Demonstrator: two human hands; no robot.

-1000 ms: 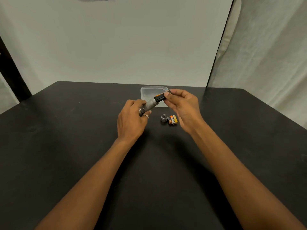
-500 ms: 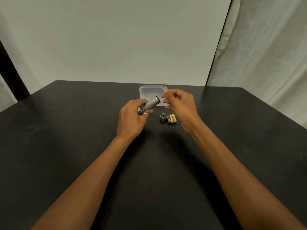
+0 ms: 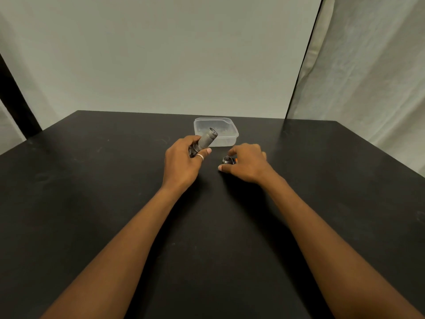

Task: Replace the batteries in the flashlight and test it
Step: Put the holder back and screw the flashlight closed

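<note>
My left hand (image 3: 181, 162) grips a grey metal flashlight body (image 3: 207, 140), tilted with its open threaded end pointing up and to the right. My right hand (image 3: 247, 163) is down on the black table, fingers curled over the small metal end cap (image 3: 226, 160), thumb beside it. I cannot tell whether the fingers grip the cap. An orange bit of the loose batteries (image 3: 235, 160) shows just right of the cap; the rest is hidden under my right hand.
A clear plastic tub (image 3: 230, 139) stands on the black table (image 3: 92, 203) just behind the flashlight and the hands. A light backdrop hangs behind the table and a white curtain hangs at the right.
The orange-and-black battery went fully into the flashlight body. My right hand then left the flashlight and dropped to the table over the end cap and loose batteries.
</note>
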